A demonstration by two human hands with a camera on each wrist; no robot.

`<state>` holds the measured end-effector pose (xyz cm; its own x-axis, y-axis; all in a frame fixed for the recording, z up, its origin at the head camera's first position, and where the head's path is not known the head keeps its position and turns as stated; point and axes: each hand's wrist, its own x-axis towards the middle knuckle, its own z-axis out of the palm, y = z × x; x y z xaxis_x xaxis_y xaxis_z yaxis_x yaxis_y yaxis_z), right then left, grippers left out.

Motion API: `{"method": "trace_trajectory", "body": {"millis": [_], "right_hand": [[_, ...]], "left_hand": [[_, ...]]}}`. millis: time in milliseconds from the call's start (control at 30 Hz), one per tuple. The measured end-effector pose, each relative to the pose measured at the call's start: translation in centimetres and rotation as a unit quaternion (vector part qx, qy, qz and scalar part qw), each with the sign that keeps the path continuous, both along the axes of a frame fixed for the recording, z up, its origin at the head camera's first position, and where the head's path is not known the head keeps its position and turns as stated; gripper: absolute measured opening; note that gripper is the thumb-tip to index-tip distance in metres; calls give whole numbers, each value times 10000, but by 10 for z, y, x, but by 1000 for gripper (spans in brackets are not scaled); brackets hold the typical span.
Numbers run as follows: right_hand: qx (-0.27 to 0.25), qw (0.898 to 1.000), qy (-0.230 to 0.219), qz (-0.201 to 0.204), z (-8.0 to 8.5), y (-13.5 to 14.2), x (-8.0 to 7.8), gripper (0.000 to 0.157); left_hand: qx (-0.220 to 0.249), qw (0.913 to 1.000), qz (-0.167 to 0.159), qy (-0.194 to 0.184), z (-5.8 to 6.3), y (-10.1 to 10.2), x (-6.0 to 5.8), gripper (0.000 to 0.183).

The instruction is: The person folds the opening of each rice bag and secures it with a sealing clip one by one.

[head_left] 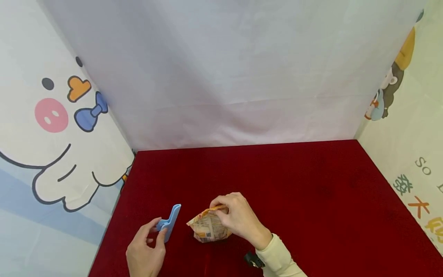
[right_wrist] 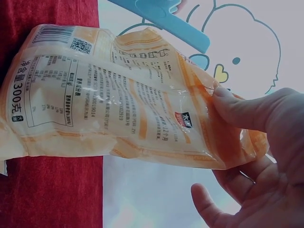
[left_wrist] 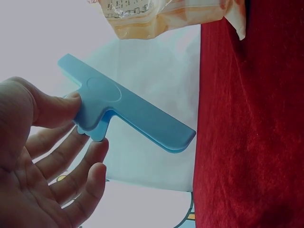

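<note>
A light blue bag clip (head_left: pixel 172 220) is pinched at its handle between the thumb and fingers of my left hand (head_left: pixel 146 248). In the left wrist view the clip (left_wrist: pixel 128 104) has a long straight bar, and its two halves lie together along it. My right hand (head_left: pixel 238 218) pinches the top edge of an orange and cream printed plastic food bag (head_left: pixel 209 228). The right wrist view shows the bag (right_wrist: pixel 95 95) with its printed back, barcode and "300" marking; its top is gathered under the thumb. Clip and bag are apart, the clip left of the bag.
Dark red cloth (head_left: pixel 294 192) covers the table. A plain white curtain (head_left: pixel 242 77) stands behind it, with cartoon-printed sheets (head_left: pixel 20 96) on the left and right. A dark object (head_left: pixel 253 260) shows at my right wrist, by the cream sleeve (head_left: pixel 277 256).
</note>
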<state>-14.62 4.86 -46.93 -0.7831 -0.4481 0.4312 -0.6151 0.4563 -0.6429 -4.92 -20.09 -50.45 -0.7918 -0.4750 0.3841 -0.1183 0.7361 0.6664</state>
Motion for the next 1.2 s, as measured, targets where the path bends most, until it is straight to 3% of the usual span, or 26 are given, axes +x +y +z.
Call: {"method": "trace_trajectory", "body": {"millis": [300, 767, 1200], "right_hand": [[2, 10000, 32, 6, 2, -1, 2, 15], [68, 10000, 1, -8, 7, -5, 7, 22], [46, 10000, 31, 4, 10, -8, 12, 21]], "left_hand": [[100, 9999, 6, 44, 3, -4, 2, 37], [273, 9992, -258, 153, 4, -4, 2, 36], [357, 9953, -624, 650, 5, -4, 3, 38]]}}
